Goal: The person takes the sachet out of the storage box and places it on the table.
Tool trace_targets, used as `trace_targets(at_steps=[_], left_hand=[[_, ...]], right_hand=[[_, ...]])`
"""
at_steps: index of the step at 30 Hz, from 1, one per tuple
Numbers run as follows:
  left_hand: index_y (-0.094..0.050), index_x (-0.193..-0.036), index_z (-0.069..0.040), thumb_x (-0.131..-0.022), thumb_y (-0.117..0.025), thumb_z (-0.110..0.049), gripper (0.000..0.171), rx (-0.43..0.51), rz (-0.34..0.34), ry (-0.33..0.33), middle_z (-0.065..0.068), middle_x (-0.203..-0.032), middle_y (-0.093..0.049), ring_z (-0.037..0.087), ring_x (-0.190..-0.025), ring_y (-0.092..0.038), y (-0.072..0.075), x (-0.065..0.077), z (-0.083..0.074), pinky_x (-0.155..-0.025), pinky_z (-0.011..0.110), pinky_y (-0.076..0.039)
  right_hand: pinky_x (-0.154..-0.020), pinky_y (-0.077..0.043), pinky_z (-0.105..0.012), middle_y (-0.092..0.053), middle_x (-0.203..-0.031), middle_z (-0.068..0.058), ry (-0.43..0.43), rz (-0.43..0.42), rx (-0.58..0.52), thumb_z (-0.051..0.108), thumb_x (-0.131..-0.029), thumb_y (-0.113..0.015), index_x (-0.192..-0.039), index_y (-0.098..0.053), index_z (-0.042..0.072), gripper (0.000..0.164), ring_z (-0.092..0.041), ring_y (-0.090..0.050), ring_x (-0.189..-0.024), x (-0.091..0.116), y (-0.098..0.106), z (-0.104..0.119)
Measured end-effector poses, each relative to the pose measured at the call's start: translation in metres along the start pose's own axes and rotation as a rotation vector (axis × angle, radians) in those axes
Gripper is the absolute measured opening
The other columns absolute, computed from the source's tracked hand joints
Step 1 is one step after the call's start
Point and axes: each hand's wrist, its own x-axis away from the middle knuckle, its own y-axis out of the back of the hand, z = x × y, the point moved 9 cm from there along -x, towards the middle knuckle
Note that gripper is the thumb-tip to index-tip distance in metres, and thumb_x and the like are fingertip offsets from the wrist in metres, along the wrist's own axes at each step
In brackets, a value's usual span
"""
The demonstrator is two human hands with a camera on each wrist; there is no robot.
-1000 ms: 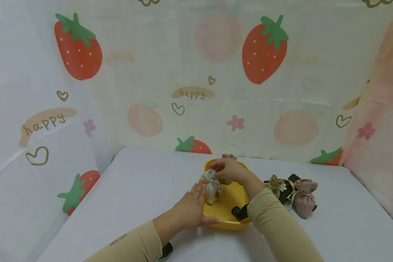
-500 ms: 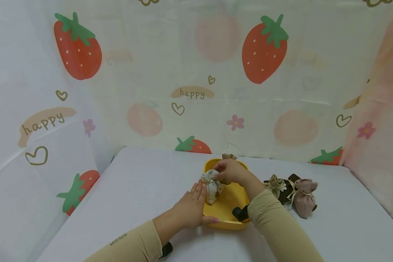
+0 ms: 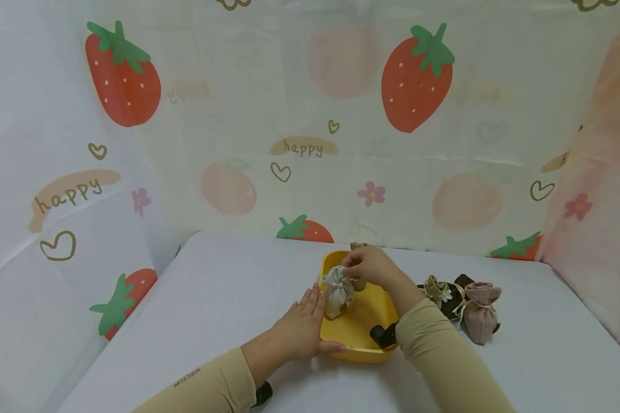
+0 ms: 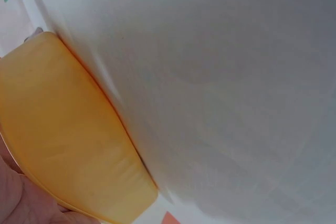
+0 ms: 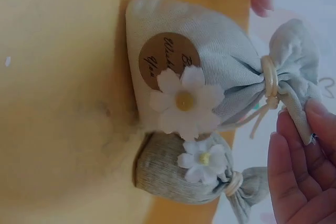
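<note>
In the head view a yellow tray stands on the white table. My left hand rests against its left side, fingers straight along the rim and thumb at the near edge. A pale cloth sachet stands inside the tray by the left wall, leaning slightly. My right hand pinches the gathered top of that sachet. The right wrist view shows its cord tie, a white fabric flower and a round brown label. Beside it sits a smaller olive-brown sachet, also with a flower.
Right of the tray lie a pink sachet, a green sachet and a dark brown one, close together. A fabric backdrop with strawberries closes off the back of the table.
My right hand has shifted slightly right with the pale sachet's top, so the sachet now tilts the other way, its base nearer the left wall. The left hand has stayed put.
</note>
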Motion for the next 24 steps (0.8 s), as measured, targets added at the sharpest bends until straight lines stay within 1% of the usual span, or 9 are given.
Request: trace_targets(at_steps=[3,6,11,14,18,21,24], left_hand=[[-0.012,-0.146,0.000,-0.068,-0.036,-0.083,0.116,0.000,0.003,0.000,0.017,-0.152,0.000,0.030,-0.139,-0.007,0.000,0.000,-0.001,-0.107,0.047,-0.022],[-0.012,-0.146,-0.001,-0.067,-0.036,-0.083,0.116,0.001,0.005,0.000,0.017,-0.152,0.000,0.029,-0.139,-0.007,0.001,-0.001,-0.001,-0.107,0.047,-0.022],[-0.011,-0.146,-0.001,-0.067,-0.034,-0.084,0.117,-0.014,0.015,0.004,0.016,-0.152,-0.001,0.028,-0.139,-0.006,0.001,-0.001,-0.002,-0.107,0.046,-0.021],[-0.012,-0.146,-0.001,-0.067,-0.033,-0.085,0.117,-0.041,0.020,0.003,0.016,-0.152,-0.002,0.028,-0.139,-0.007,0.002,0.000,-0.004,-0.107,0.046,-0.022],[-0.012,-0.146,-0.001,-0.068,-0.031,-0.085,0.116,-0.071,0.026,0.000,0.016,-0.152,-0.004,0.028,-0.139,-0.007,0.006,0.001,-0.005,-0.108,0.046,-0.021],[-0.012,-0.146,-0.002,-0.068,-0.031,-0.085,0.116,-0.078,0.035,0.003,0.016,-0.152,-0.004,0.028,-0.139,-0.007,0.007,0.002,-0.006,-0.108,0.046,-0.020],[-0.013,-0.146,-0.003,-0.068,-0.031,-0.085,0.116,-0.085,0.046,0.008,0.015,-0.152,-0.003,0.027,-0.139,-0.007,0.007,0.002,-0.005,-0.108,0.046,-0.020]], right_hand=[[-0.071,-0.051,-0.035,-0.064,-0.076,-0.001,-0.005,-0.010,-0.002,0.014,-0.083,-0.068,-0.082,-0.069,0.009,0.006,-0.019,-0.061,-0.073,0.003,0.007,0.001],[-0.074,-0.052,-0.037,-0.063,-0.077,-0.003,-0.019,-0.023,-0.032,0.014,-0.083,-0.067,-0.082,-0.068,0.008,0.006,-0.020,-0.062,-0.075,0.008,0.015,0.003],[-0.073,-0.052,-0.031,-0.063,-0.081,-0.005,-0.035,-0.047,-0.068,0.014,-0.084,-0.067,-0.084,-0.068,0.007,0.007,-0.019,-0.061,-0.076,0.017,0.032,0.007],[-0.073,-0.052,-0.030,-0.063,-0.083,-0.005,-0.019,-0.053,-0.072,0.015,-0.085,-0.065,-0.085,-0.067,0.008,0.008,-0.020,-0.061,-0.079,0.025,0.043,0.013],[-0.076,-0.052,-0.033,-0.063,-0.084,-0.005,0.008,-0.065,-0.074,0.017,-0.086,-0.065,-0.086,-0.067,0.007,0.010,-0.021,-0.061,-0.082,0.039,0.061,0.020],[-0.079,-0.051,-0.036,-0.064,-0.084,-0.004,0.011,-0.084,-0.064,0.020,-0.086,-0.065,-0.087,-0.067,0.008,0.012,-0.021,-0.062,-0.082,0.049,0.075,0.021],[-0.077,-0.050,-0.036,-0.065,-0.084,-0.004,0.024,-0.106,-0.041,0.022,-0.086,-0.064,-0.087,-0.067,0.009,0.013,-0.021,-0.062,-0.082,0.060,0.089,0.020]])
